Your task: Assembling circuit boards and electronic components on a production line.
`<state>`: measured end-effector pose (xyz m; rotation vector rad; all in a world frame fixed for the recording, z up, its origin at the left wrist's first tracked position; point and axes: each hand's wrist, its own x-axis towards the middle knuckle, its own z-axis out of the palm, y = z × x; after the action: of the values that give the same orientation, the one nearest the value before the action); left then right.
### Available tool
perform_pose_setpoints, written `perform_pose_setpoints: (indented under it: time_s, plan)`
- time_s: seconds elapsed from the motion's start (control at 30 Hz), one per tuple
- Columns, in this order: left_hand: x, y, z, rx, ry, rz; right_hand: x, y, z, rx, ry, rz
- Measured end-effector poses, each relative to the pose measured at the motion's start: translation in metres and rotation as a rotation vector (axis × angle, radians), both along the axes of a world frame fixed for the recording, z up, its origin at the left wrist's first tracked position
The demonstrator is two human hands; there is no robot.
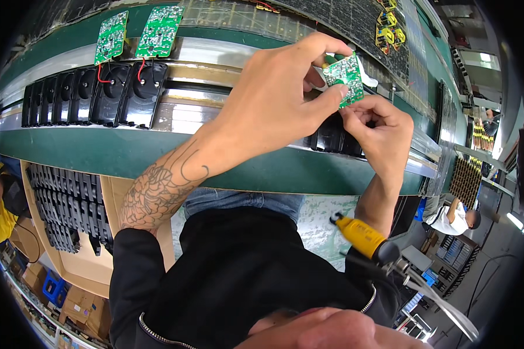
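Between the thumb and fingers of my left hand is a small green circuit board, tilted up with its soldered face showing. My right hand is closed in a pinch at the board's lower edge; whatever its fingertips grip is too small or hidden to make out. Beneath my hands, black plastic housings sit on the line, partly covered. To the left stands a row of black housings. Two more green boards, one on the left and one beside it, lean behind that row, joined to housings by red wires.
A yellow powered screwdriver hangs near my right forearm. On the left, a cardboard box holds stacked black plastic parts. Boards with yellow components lie at the far right. A green bench edge runs before me. Other people are at both sides.
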<state>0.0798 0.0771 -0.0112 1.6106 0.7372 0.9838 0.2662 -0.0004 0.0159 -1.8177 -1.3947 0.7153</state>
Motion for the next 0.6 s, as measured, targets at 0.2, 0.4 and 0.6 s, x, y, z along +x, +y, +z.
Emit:
perform_pose_setpoints:
  time_s: [0.2,0.4,0.6]
  plan:
    - [0.0008,0.0007,-0.0013,0.083,0.024,0.008,0.002,-0.003,-0.0006,0.065,-0.006,0.006]
    - [0.0003,0.0004,-0.003,0.08,0.033,0.007,0.0029,-0.0035,0.0011,0.042,-0.045,0.034]
    - [0.0006,0.0009,-0.0042,0.116,0.033,0.011,0.0098,-0.0026,-0.005,0.097,-0.042,0.157]
